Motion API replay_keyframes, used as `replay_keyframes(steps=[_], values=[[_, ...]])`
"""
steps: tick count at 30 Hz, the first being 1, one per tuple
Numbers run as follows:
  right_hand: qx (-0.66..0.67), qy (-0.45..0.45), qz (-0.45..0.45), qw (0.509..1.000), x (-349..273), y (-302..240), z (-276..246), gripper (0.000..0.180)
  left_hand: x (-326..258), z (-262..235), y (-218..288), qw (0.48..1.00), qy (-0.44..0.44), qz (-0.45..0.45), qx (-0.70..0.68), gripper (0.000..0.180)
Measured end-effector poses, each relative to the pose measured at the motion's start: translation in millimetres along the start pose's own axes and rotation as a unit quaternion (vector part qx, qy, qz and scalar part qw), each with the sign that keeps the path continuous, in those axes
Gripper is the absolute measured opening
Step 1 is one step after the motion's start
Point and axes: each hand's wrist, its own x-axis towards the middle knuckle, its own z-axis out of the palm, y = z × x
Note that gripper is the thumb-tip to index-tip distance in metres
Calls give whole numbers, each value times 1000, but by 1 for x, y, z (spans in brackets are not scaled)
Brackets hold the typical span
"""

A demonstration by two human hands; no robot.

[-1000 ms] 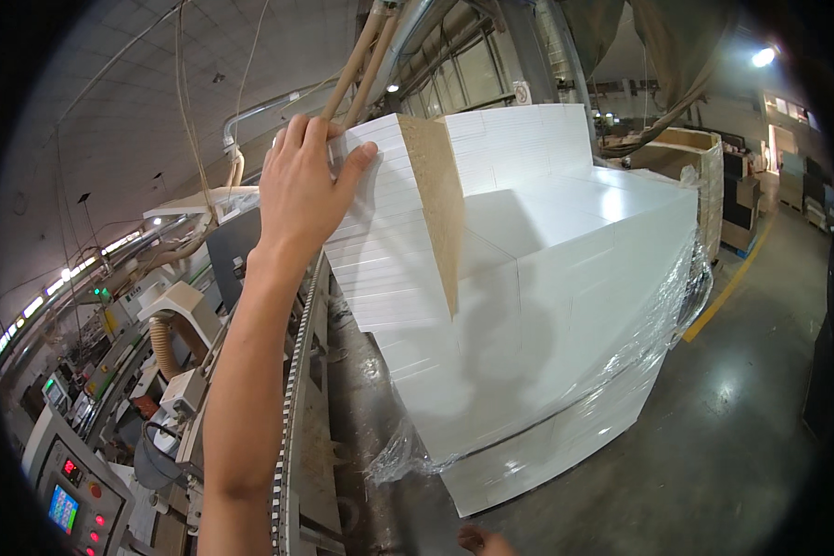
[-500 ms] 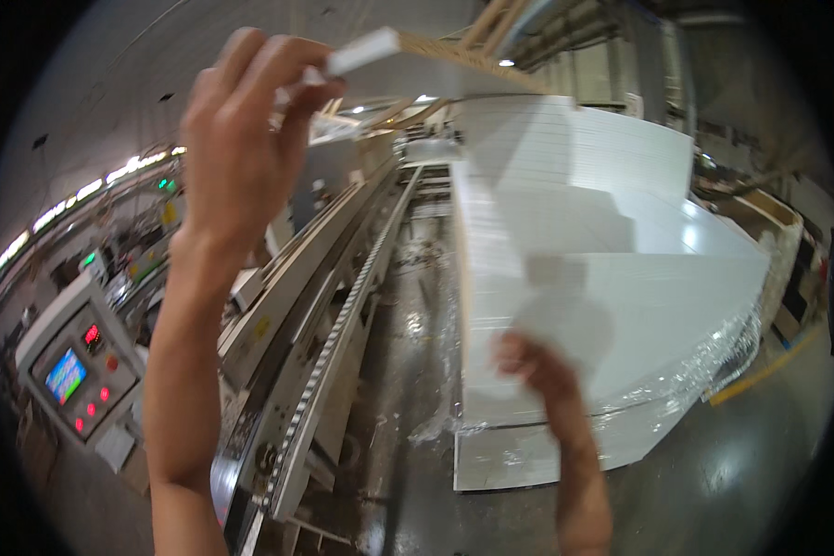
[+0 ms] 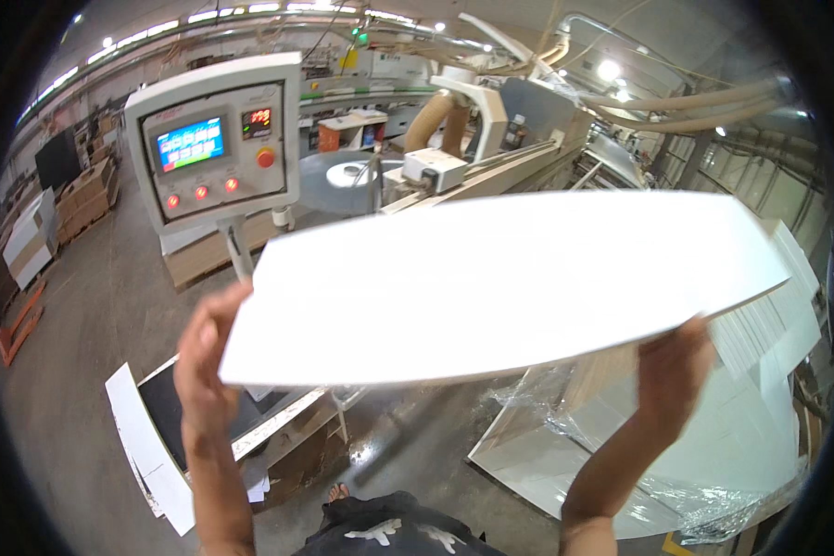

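Observation:
A long white panel (image 3: 491,287) spans the middle of the view, held up in both my hands. My left hand (image 3: 211,357) grips its short left end, the thumb side showing and some fingers hidden by the board. Near the right end, my right hand (image 3: 674,371) holds the panel's lower long edge; its fingertips are behind or under the board. Below and to the right stands a stack of white panels (image 3: 713,435), partly wrapped in clear plastic film (image 3: 695,510).
A control box (image 3: 215,139) with a lit screen and red buttons stands at the left. Behind the panel runs a machine with a long beam (image 3: 519,167). A low feed table (image 3: 278,417) and a white strip (image 3: 148,454) lie lower left. Farther left is an orange pallet jack (image 3: 18,324).
My view has swung left toward the control box. The panel, earlier raised in my left hand at one end, now lies across in front of me, and my right hand has taken hold of it.

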Motion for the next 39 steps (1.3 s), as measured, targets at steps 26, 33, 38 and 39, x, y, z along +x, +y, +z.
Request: replay_keyframes(steps=[26, 33, 38, 39], values=[[81, -27, 594, 800, -206, 486, 305, 93, -244, -198, -200, 871, 246, -402, 142, 85], [-196, -182, 389, 882, -202, 524, 294, 89, -223, -203, -218, 805, 179, -390, 409, 88], [-177, -224, 345, 894, -203, 530, 277, 83, -213, -182, -223, 783, 144, -321, 512, 89], [-165, -218, 341, 899, -197, 538, 271, 83, -204, -175, -227, 780, 141, -316, 522, 89]])
